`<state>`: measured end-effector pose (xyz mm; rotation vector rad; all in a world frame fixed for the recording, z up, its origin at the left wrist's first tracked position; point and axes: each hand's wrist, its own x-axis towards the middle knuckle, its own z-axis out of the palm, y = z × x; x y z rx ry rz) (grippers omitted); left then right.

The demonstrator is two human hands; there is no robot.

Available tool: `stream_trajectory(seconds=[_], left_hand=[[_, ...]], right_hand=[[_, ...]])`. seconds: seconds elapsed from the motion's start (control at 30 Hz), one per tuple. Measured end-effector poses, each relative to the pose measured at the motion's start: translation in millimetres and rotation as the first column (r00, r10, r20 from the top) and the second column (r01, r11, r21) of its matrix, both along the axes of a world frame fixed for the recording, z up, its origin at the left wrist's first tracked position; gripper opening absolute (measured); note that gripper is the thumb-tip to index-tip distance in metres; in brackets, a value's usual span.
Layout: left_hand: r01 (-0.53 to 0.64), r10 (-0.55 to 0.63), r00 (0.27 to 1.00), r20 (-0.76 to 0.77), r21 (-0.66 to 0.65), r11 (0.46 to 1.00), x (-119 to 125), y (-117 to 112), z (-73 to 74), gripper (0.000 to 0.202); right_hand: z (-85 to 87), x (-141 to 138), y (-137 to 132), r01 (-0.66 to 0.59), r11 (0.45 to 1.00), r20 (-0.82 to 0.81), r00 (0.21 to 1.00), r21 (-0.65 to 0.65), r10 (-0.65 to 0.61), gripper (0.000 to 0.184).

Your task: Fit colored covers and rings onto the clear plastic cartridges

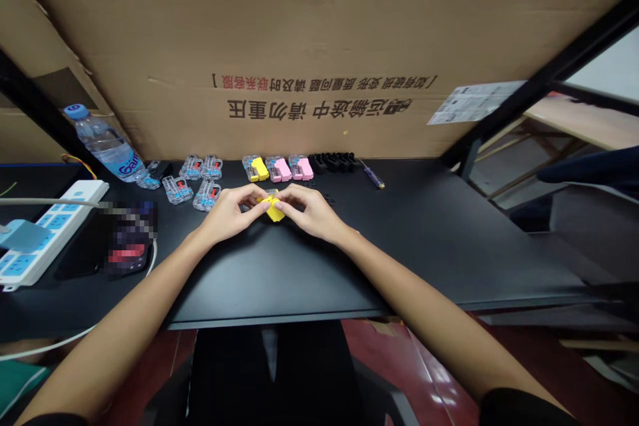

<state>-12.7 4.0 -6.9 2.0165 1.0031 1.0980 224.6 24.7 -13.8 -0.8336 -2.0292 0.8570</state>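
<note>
My left hand (232, 214) and my right hand (312, 212) meet over the black table, both pinching one small yellow plastic piece (274, 210) between thumbs and fingers. Part of the piece is hidden by my fingertips. Just beyond it stand a clear-and-yellow plastic unit (256, 168) and two clear-and-pink units (278, 169) in a row. To the left of my left hand lie several clear plastic casings (177, 190) with blue and red parts inside. Several black plastic parts (333, 162) line up behind my right hand, and a screwdriver (373, 176) lies to their right.
A water bottle (107, 146) leans at the back left. Nearer are a white power strip (54, 229) with a plug and cable, and a dark phone-like object (82, 249). A large cardboard sheet (319, 33) walls off the back of the table (449, 246).
</note>
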Motion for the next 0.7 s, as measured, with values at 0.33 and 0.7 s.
stream_trajectory(seconds=[0.33,0.7], left_hand=[[-0.067,0.079,0.991,-0.105,0.110,0.992,0,-1,6.6,0.026],[-0.056,0.078,0.992,-0.103,0.205,0.977,-4,3,4.1,0.016]], right_hand=[[15.2,16,11,-0.010,0.985,0.019,1.000,-0.174,0.013,0.037],[13.2,86,52,0.146,0.961,0.508,0.861,-0.235,-0.007,0.023]])
